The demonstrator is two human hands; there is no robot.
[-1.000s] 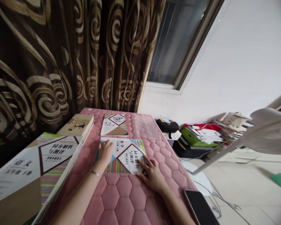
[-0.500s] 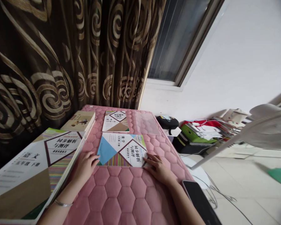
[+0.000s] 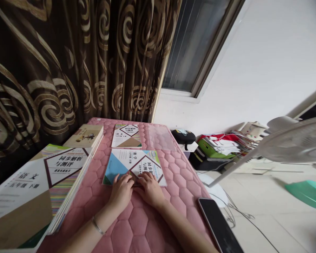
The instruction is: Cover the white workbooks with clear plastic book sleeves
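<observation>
A workbook (image 3: 133, 163) with a blue, white and striped cover lies flat on the pink quilted tabletop (image 3: 144, 225). My left hand (image 3: 120, 192) and my right hand (image 3: 150, 189) lie side by side on its near edge, fingers stretched flat and touching the cover. Neither hand holds anything. A thin bracelet sits on my left wrist.
A stack of workbooks (image 3: 34, 189) lies at the left, a thicker book (image 3: 84, 136) behind it, another workbook (image 3: 126, 135) and a clear sleeve (image 3: 162, 137) at the far end. A black phone (image 3: 219, 225) lies at the right edge. A fan (image 3: 292, 142) and floor clutter stand to the right.
Both hands slid inward from the workbook's outer corners and now meet at the middle of its near edge. The view shifted slightly.
</observation>
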